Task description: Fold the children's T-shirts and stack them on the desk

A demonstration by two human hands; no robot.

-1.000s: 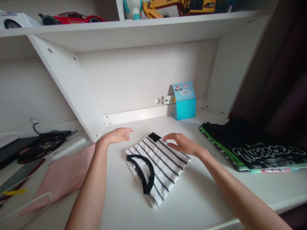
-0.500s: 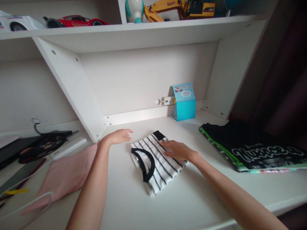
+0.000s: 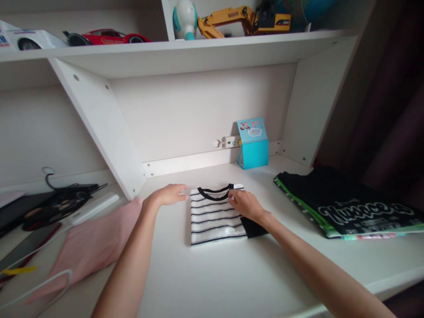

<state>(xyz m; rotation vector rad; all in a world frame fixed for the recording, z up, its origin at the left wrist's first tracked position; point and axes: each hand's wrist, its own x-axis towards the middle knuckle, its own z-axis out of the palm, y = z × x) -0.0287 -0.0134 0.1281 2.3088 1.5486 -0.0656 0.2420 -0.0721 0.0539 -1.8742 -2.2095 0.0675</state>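
Note:
A white T-shirt point(image 3: 215, 217) with black stripes lies folded into a neat rectangle on the white desk. Its black neckband faces the back, and a black patch of cloth sticks out at the lower right. My right hand point(image 3: 245, 204) is at the shirt's upper right corner beside the neckband, its fingers curled and closed on the fabric. At the upper left corner is my left hand point(image 3: 170, 194), fingers stretched out and slightly blurred, holding nothing that I can see.
Right of the shirt sits a pile of folded dark clothes point(image 3: 351, 198). A blue desk calendar point(image 3: 255, 152) stands behind, near a power socket point(image 3: 229, 141). Pink cloth point(image 3: 96, 243) and a cluttered heap of cables and dark items lie left. A shelf point(image 3: 205, 46) overhead carries toys.
The striped T-shirt has turned, so its neckband now faces the back rather than the left. My right hand has closed at its corner; my left hand has shifted slightly right.

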